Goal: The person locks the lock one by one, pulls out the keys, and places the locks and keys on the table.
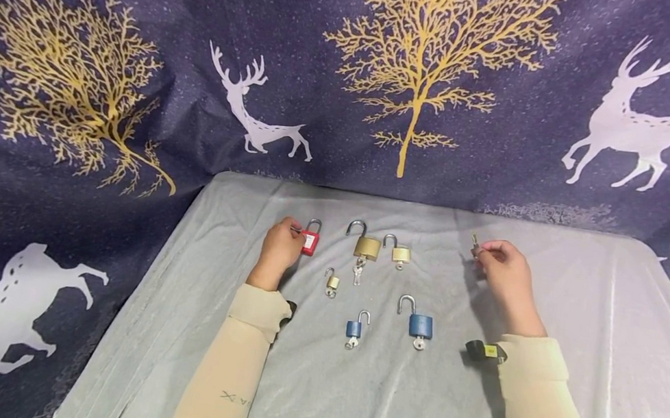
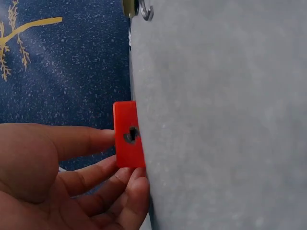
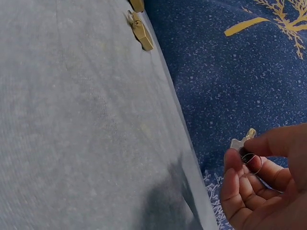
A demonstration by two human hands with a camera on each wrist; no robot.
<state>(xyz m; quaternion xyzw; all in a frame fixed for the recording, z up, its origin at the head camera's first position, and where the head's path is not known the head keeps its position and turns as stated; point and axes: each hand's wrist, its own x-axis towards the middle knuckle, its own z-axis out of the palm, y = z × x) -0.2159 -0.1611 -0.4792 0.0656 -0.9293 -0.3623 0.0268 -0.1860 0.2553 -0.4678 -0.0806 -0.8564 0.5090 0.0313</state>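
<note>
My left hand [image 1: 281, 247] pinches a red padlock [image 1: 310, 241] that stands on the grey cloth at the left end of the back row. In the left wrist view my fingers [image 2: 115, 177] curl round the red padlock [image 2: 128, 135], whose keyhole faces the camera. My right hand [image 1: 499, 261] is raised a little at the right and pinches a small key [image 1: 475, 243]. The right wrist view shows the key [image 3: 242, 142] with its thin ring [image 3: 252, 163] between thumb and fingers of that hand [image 3: 259, 179].
Several open padlocks with keys in them lie between my hands: a large brass one [image 1: 366, 246], a small brass one [image 1: 401, 253], a tiny brass one [image 1: 332, 282] and two blue ones [image 1: 354, 328] [image 1: 421, 325]. Grey cloth [image 1: 570, 374] covers the table; a dark blue backdrop hangs behind.
</note>
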